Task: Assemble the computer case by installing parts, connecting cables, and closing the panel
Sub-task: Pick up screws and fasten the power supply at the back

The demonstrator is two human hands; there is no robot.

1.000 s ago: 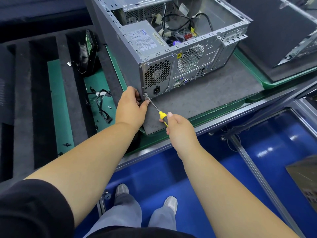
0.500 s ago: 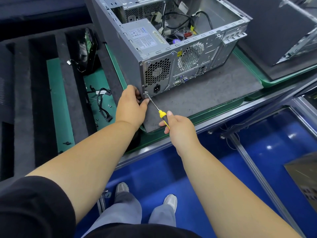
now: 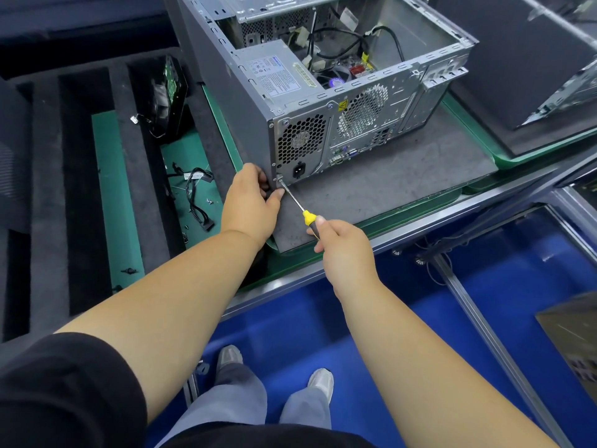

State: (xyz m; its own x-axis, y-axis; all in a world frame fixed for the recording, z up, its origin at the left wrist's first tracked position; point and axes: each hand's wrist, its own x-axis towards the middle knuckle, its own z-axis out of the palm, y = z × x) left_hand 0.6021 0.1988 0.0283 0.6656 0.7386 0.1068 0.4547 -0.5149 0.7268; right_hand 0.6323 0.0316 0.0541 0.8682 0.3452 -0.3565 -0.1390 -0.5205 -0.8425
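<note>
A grey computer case [image 3: 371,101] lies on its side on a dark mat [image 3: 403,182], open at the top, with the power supply [image 3: 274,72] and cables inside. My right hand [image 3: 342,250] grips a yellow-handled screwdriver [image 3: 298,206]. Its tip sits on a screw [image 3: 279,179] at the lower left corner of the case's rear panel. My left hand [image 3: 252,202] holds that corner of the case, thumb beside the screw and fingers curled round the edge.
Left of the case, black foam slots over green trays [image 3: 116,195] hold a loose black cable [image 3: 197,195], small screws and an upright part [image 3: 171,95]. Another dark panel and case [image 3: 533,59] sit at the right. The bench's metal edge [image 3: 420,234] borders a blue floor.
Both hands stay at the corner with the screwdriver on the screw. The view has shifted slightly; the right hand's grip on the handle has turned a little.
</note>
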